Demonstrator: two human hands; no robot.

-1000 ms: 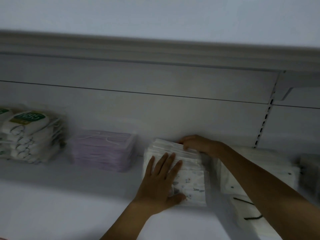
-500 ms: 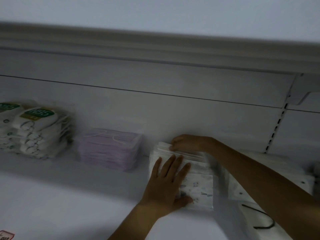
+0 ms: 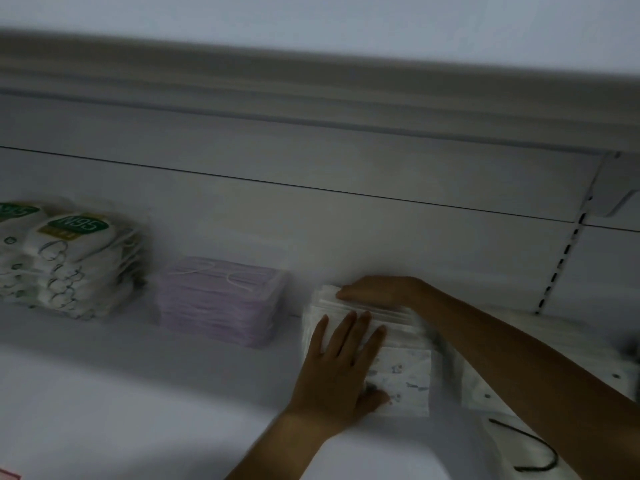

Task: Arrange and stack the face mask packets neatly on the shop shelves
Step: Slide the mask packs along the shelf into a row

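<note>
Both hands stay on the white stack (image 3: 398, 368). The left hand (image 3: 341, 368) lies flat on top. The right hand (image 3: 381, 291) has slid along its back edge, squaring it; I cannot tell its grip.

white back panel (image 3: 311, 220) crossed by a dark seam, slotted upright (image 3: 561, 261) seen at right, bracket (image 3: 613, 188) fixed at its top, pink corner (image 3: 8, 475) glimpsed bottom left

A dim white shop shelf (image 3: 104, 393) spans the frame, bearing N95 mask packets (image 3: 65, 258) at far left, a lilac mask stack (image 3: 220, 299) left of centre, a white printed mask stack (image 3: 401, 372) at centre right, and more white packets (image 3: 485, 386) at lower right.
</note>
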